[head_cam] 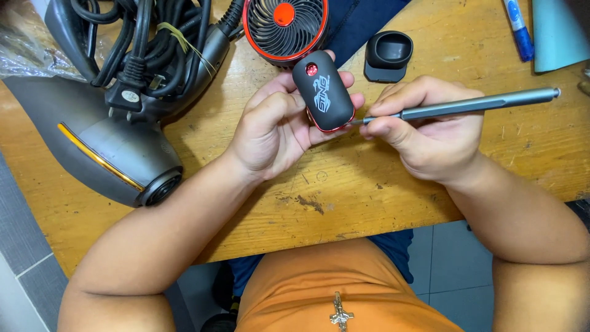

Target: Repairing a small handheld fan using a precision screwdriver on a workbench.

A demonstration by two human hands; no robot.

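My left hand (273,126) grips a small black oval device (322,92) with a red button on top and a red rim at its lower end. My right hand (424,132) holds a slim grey metal screwdriver (467,106) like a pen, its tip touching the lower right edge of the device. Both hands hover just above a worn wooden table (344,190). Just behind the device stands a small round fan (284,27) with a red ring and red hub.
A grey hair dryer (117,144) with a coiled black cord and plug (132,86) lies at the left. A black plastic cup-shaped part (388,55) sits behind my right hand. A blue marker (518,27) and a teal object (556,31) lie at the top right. Grey floor tiles lie below the table's near edge.
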